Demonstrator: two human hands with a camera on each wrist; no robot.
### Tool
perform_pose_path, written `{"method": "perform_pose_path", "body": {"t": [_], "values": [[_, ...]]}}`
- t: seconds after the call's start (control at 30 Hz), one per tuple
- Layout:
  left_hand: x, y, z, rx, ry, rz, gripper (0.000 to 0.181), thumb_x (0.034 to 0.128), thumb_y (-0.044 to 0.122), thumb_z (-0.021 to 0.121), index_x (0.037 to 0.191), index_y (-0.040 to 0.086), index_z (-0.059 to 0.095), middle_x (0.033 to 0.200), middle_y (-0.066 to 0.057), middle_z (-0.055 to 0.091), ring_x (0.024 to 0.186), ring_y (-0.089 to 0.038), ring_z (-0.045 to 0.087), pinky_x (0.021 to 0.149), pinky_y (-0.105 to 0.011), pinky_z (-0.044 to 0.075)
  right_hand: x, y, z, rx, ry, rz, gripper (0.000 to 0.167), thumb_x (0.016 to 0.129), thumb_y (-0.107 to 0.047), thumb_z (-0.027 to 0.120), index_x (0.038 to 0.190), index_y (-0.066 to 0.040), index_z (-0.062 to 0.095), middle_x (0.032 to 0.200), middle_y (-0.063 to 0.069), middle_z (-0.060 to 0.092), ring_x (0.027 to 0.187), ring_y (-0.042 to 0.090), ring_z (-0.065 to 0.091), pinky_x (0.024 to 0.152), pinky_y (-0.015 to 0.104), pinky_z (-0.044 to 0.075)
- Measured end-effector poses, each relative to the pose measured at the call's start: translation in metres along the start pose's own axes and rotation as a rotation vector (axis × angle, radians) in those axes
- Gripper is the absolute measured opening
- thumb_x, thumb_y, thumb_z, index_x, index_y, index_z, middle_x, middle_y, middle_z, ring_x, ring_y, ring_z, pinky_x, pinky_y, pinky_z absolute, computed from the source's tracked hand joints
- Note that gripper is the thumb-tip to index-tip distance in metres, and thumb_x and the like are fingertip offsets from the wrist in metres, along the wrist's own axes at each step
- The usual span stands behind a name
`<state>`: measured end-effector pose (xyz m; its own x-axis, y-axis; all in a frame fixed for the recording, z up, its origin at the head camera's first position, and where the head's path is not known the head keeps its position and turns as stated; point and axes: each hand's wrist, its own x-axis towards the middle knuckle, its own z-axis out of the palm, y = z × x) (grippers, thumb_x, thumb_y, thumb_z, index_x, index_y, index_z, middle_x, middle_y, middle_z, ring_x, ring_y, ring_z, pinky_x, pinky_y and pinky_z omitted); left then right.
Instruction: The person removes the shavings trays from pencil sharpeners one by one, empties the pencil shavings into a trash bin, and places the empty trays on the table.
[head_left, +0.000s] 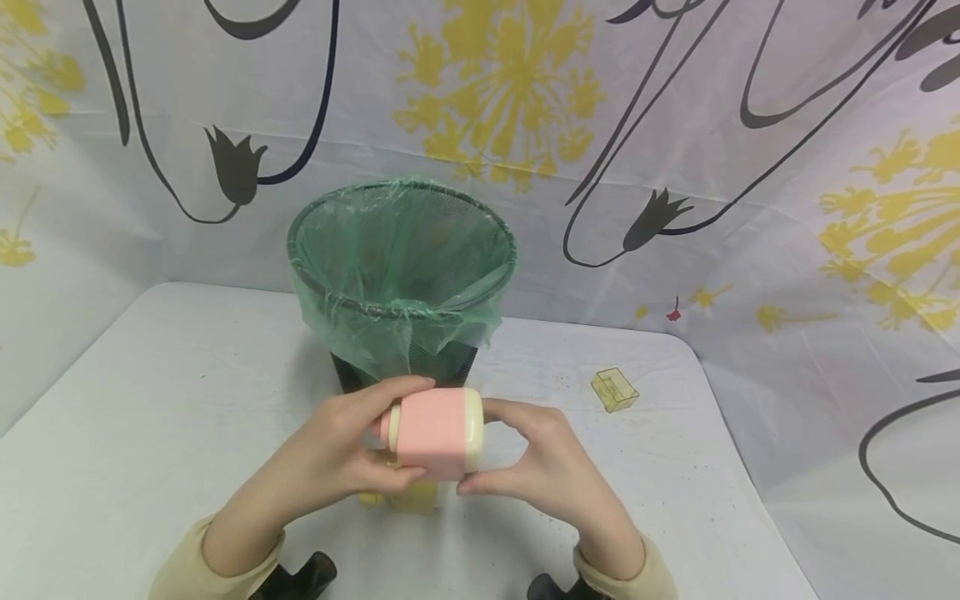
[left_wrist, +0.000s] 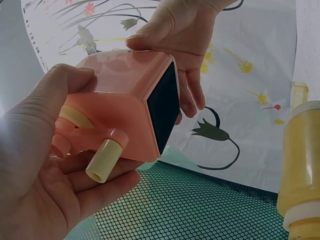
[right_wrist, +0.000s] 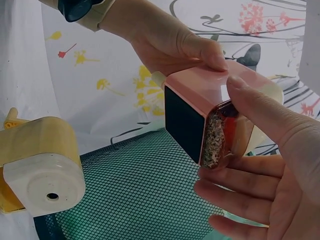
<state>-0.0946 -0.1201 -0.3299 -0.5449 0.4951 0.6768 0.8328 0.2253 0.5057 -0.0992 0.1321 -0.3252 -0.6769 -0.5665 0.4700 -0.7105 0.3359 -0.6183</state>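
A pink and cream crank pencil sharpener [head_left: 433, 433] is held between both hands, tipped on its side above the table. My left hand [head_left: 348, 442] grips its crank end, thumb and fingers on opposite sides. On the cream end, my right hand [head_left: 536, 450] pinches with thumb and finger. In the right wrist view, a clear shavings drawer [right_wrist: 216, 140] packed with shavings shows in the sharpener, beside its dark base [right_wrist: 184, 122]. The crank handle [left_wrist: 104, 160] sticks out near my left fingers. A yellow sharpener [right_wrist: 42, 165] stands on the table, partly hidden in the head view.
Behind the hands stands a black mesh bin [head_left: 461, 367] with a green plastic liner [head_left: 352, 329] folded over its rim. A small transparent yellow drawer [head_left: 615, 389] lies on the white table [head_left: 600, 467] at the right. Patterned cloth [head_left: 525, 250] hangs behind the table.
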Motion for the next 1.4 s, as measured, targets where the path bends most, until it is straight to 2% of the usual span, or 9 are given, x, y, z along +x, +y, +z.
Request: {"method": "perform_pose_path", "body": {"t": [0.33,0.7,0.97,1.17,1.4], "values": [[-0.0013,0.0008,-0.001,-0.003,-0.015,0.017,0.062,0.0744,0.016,0.08,0.13,0.005,0.054,0.119,-0.004,0.063,0.096,-0.013,0.062,0.083,-0.022,0.05,-0.0003,0.0024,0.0005,-0.003,0.006,-0.052,0.061,0.064,-0.025,0.09,0.118,-0.007,0.066,0.11,-0.001,0.068,0.1,0.016,0.064,0.087,0.035,0.05],[-0.0019,0.0001,-0.0013,-0.005,-0.014,0.012,0.064,0.0744,0.017,0.08,0.131,0.006,0.054,0.12,-0.005,0.063,0.099,-0.015,0.063,0.084,-0.023,0.05,-0.001,0.0003,0.0026,-0.037,0.05,-0.013,0.062,0.062,-0.023,0.091,0.117,-0.012,0.066,0.107,-0.005,0.068,0.098,0.013,0.063,0.086,0.036,0.049],[-0.0011,-0.0001,-0.0019,-0.007,0.005,0.013,0.06,0.0787,0.023,0.078,0.13,0.005,0.054,0.121,-0.006,0.062,0.1,-0.016,0.063,0.085,-0.023,0.049,-0.0011,0.0,0.0048,-0.068,0.074,0.005,0.06,0.062,-0.023,0.09,0.116,-0.013,0.067,0.104,-0.008,0.068,0.097,0.011,0.063,0.086,0.035,0.05],[-0.0014,-0.0002,-0.003,0.021,0.008,0.016,0.06,0.0788,0.026,0.078,0.13,0.006,0.055,0.12,-0.005,0.063,0.098,-0.015,0.063,0.083,-0.022,0.05,-0.0005,-0.0008,0.0049,-0.063,0.072,0.009,0.059,0.062,-0.023,0.09,0.116,-0.013,0.067,0.103,-0.009,0.068,0.095,0.011,0.063,0.085,0.035,0.05],[-0.0018,0.0,-0.0044,0.013,-0.009,0.019,0.06,0.0805,0.029,0.077,0.131,0.006,0.055,0.12,-0.006,0.063,0.099,-0.016,0.064,0.084,-0.023,0.05,0.0004,-0.0007,0.0025,-0.03,0.053,-0.014,0.062,0.061,-0.022,0.091,0.116,-0.011,0.066,0.105,-0.005,0.068,0.094,0.012,0.063,0.083,0.034,0.051]]}}
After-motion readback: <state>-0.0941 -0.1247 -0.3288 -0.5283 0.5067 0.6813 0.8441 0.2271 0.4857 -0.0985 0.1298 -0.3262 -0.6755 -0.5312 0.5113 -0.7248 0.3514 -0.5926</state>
